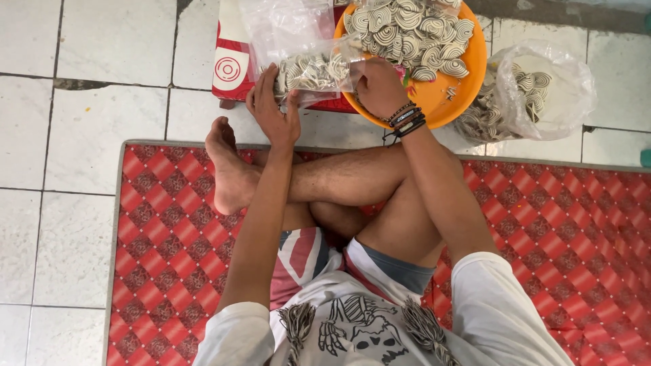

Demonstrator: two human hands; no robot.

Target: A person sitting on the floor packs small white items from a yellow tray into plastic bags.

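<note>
Head view. A seated person, legs crossed on a red chequered mat (542, 224), fills a small clear bag (312, 71) with spiral-patterned, heart-shaped biscuits taken from an orange basin (468, 74). The basin serves as landmark. The small clear bag lies just to the left of the basin, touching its rim, and is already partly filled with biscuits. The left hand (271, 112) is closed around the bag's lower left end, fingers wrapped over the plastic. The right hand (380, 85), wearing dark bracelets at the wrist, rests at the basin's near-left rim against the bag's mouth; its fingers are curled, but whether they pinch a biscuit or the plastic edge cannot be told.

Step in hand, by judgement: loading, with the bag partly full. The next move would call for the bag mouth to be kept open and steady while more pieces come from the heap of biscuits (413, 30) in the basin, handled lightly since such pieces look brittle.

Surroundings: beneath and left of the basin stands a low red-and-white stool (230, 68) serving as the surface. To the right of the basin a large clear sack (542, 95) of the same biscuits sits on the white tiled floor (81, 135). The person's bare foot (230, 169) lies below-left of the basin, near the working hands; the loose plastic above the bag may crowd the opening.
</note>
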